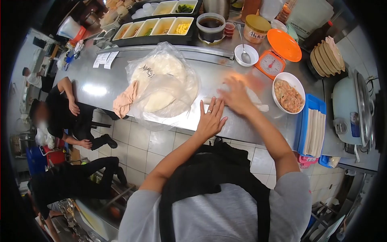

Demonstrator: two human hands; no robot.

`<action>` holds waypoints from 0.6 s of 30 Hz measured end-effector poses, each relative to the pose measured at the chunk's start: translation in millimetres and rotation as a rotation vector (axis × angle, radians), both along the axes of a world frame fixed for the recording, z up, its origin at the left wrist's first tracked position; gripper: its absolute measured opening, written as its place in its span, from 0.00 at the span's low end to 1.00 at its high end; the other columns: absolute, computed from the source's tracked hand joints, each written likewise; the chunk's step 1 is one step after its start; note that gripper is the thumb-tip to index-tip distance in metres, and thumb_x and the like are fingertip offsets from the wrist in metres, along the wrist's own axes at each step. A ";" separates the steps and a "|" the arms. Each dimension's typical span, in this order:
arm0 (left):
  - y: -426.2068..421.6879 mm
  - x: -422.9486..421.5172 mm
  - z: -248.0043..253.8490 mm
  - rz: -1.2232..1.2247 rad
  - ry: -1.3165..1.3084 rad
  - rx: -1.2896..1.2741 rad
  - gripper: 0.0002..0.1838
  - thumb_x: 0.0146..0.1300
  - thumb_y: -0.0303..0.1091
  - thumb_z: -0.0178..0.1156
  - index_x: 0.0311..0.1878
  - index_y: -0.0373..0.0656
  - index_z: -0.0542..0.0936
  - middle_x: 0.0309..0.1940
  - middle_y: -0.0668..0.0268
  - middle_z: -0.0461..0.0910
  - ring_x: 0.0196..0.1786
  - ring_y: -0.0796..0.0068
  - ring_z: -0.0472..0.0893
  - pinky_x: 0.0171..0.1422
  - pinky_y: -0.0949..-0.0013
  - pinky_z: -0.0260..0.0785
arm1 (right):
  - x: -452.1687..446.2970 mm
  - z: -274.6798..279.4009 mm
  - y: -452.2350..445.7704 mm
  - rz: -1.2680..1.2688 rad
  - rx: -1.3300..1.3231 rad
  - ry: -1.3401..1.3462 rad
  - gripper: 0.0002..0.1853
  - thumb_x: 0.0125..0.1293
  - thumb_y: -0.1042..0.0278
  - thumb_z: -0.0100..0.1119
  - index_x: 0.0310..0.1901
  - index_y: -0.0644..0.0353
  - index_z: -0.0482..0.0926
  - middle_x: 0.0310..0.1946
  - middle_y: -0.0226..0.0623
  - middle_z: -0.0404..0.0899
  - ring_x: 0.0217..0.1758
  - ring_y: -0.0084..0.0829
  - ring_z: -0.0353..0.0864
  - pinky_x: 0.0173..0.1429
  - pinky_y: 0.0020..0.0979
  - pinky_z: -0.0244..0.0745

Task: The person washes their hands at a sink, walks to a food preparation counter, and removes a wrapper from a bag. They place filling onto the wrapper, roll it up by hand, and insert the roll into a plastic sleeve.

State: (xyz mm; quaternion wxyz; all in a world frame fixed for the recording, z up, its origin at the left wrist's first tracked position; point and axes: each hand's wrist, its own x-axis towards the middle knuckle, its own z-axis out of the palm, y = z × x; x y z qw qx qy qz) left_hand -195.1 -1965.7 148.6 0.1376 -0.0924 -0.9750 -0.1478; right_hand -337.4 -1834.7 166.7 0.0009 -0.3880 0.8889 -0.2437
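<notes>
On the steel counter lies a pale, thin wrapper roll point(263, 107), its middle covered by my hands. My left hand point(211, 117) rests on its left part with fingers stretched out, a ring on one of them. Over the middle of the roll, my right hand point(236, 97) is blurred by motion, with its fingers apart. A whitish wrapper sheet point(253, 97) shows just beyond the right wrist. To the left, a clear plastic bag point(189, 86) holds a stack of round pale wrappers point(161, 72). A white bowl of minced filling point(289, 94) stands to the right.
A blue tray point(301, 125) with several finished rolls point(314, 131) sits at right. Behind are an orange scale point(271, 64), a small bowl with a spoon point(246, 56) and ingredient tubs point(163, 26). A pinkish cloth point(125, 101) lies near the left edge. Co-workers point(60, 105) are at left.
</notes>
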 end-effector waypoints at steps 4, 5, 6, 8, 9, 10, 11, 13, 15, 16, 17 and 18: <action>-1.7 -0.4 -3.2 0.002 -0.021 -0.006 0.31 0.65 0.46 0.50 0.64 0.33 0.63 0.67 0.54 0.59 0.71 0.53 0.55 0.67 0.31 0.40 | 7.6 4.1 3.4 0.116 0.307 0.054 0.21 0.69 0.46 0.42 0.60 0.36 0.73 0.71 0.46 0.48 0.76 0.46 0.39 0.72 0.58 0.38; -1.2 -0.5 -2.7 -0.001 -0.014 0.006 0.31 0.65 0.46 0.50 0.64 0.32 0.63 0.67 0.54 0.60 0.71 0.53 0.55 0.66 0.30 0.40 | 5.7 6.7 5.3 0.019 0.289 0.025 0.21 0.69 0.45 0.41 0.60 0.36 0.74 0.71 0.45 0.48 0.76 0.47 0.39 0.72 0.58 0.37; -0.9 -0.6 -2.8 -0.008 -0.007 0.018 0.31 0.65 0.46 0.50 0.64 0.32 0.63 0.66 0.54 0.60 0.71 0.53 0.56 0.66 0.30 0.40 | 2.8 7.2 8.3 -0.081 0.270 -0.004 0.22 0.69 0.45 0.41 0.59 0.37 0.74 0.71 0.44 0.49 0.76 0.48 0.40 0.72 0.57 0.36; -0.7 -0.9 -4.5 -0.005 -0.019 0.022 0.31 0.65 0.46 0.50 0.64 0.32 0.63 0.66 0.53 0.60 0.71 0.53 0.56 0.66 0.30 0.40 | -4.0 -18.3 2.9 0.098 0.190 0.085 0.22 0.68 0.43 0.40 0.59 0.35 0.74 0.72 0.43 0.48 0.76 0.49 0.39 0.73 0.57 0.36; -0.6 -1.4 -5.8 0.001 -0.029 0.026 0.31 0.64 0.46 0.50 0.64 0.32 0.63 0.66 0.53 0.60 0.71 0.53 0.56 0.66 0.30 0.40 | 2.7 -2.8 -6.8 0.160 0.243 0.016 0.22 0.68 0.43 0.40 0.59 0.34 0.74 0.72 0.43 0.49 0.76 0.48 0.39 0.72 0.57 0.36; -0.6 -1.5 -6.9 0.001 -0.026 0.025 0.31 0.64 0.46 0.50 0.64 0.32 0.63 0.66 0.53 0.60 0.71 0.53 0.56 0.66 0.30 0.40 | 5.8 6.2 -13.0 0.224 0.295 -0.052 0.22 0.68 0.43 0.41 0.59 0.33 0.74 0.72 0.42 0.49 0.76 0.47 0.39 0.72 0.57 0.37; -1.4 -1.1 -6.9 -0.008 -0.018 0.029 0.31 0.64 0.46 0.50 0.64 0.32 0.63 0.66 0.52 0.60 0.71 0.53 0.56 0.66 0.30 0.40 | 2.2 6.5 -11.8 0.227 0.294 -0.049 0.22 0.68 0.43 0.41 0.59 0.33 0.74 0.72 0.42 0.49 0.76 0.47 0.39 0.72 0.57 0.37; -2.2 -1.4 -8.2 -0.011 -0.010 0.033 0.31 0.64 0.46 0.50 0.64 0.33 0.62 0.66 0.52 0.59 0.71 0.53 0.55 0.66 0.29 0.40 | -7.5 4.7 -5.5 0.161 0.291 0.017 0.21 0.68 0.43 0.41 0.59 0.31 0.73 0.72 0.39 0.49 0.76 0.44 0.39 0.73 0.57 0.34; -1.3 -1.3 -7.9 -0.004 -0.009 0.025 0.31 0.64 0.46 0.50 0.64 0.33 0.62 0.66 0.51 0.59 0.71 0.53 0.55 0.66 0.29 0.39 | -4.8 -2.2 -11.6 0.259 0.243 -0.015 0.21 0.68 0.43 0.42 0.59 0.33 0.74 0.71 0.40 0.52 0.76 0.44 0.40 0.73 0.56 0.34; -1.6 -0.6 -7.1 -0.006 -0.007 0.024 0.31 0.64 0.46 0.50 0.64 0.33 0.62 0.66 0.51 0.59 0.71 0.53 0.55 0.66 0.29 0.39 | -5.9 -4.1 -14.2 0.356 0.194 -0.041 0.22 0.68 0.44 0.43 0.59 0.35 0.74 0.70 0.40 0.55 0.76 0.44 0.41 0.74 0.54 0.35; -1.8 -0.4 -6.0 -0.006 -0.028 0.035 0.31 0.64 0.45 0.50 0.65 0.33 0.62 0.67 0.51 0.58 0.72 0.53 0.54 0.66 0.30 0.39 | -12.6 0.7 -14.2 0.355 0.195 -0.035 0.22 0.68 0.44 0.43 0.59 0.35 0.74 0.70 0.40 0.55 0.76 0.44 0.41 0.74 0.54 0.35; -2.2 -0.7 -5.3 -0.006 -0.047 0.047 0.32 0.64 0.45 0.50 0.65 0.34 0.61 0.67 0.51 0.58 0.72 0.53 0.54 0.67 0.30 0.39 | -23.1 9.5 -12.5 0.309 0.133 -0.053 0.21 0.67 0.44 0.45 0.56 0.41 0.77 0.66 0.42 0.60 0.74 0.46 0.46 0.72 0.53 0.40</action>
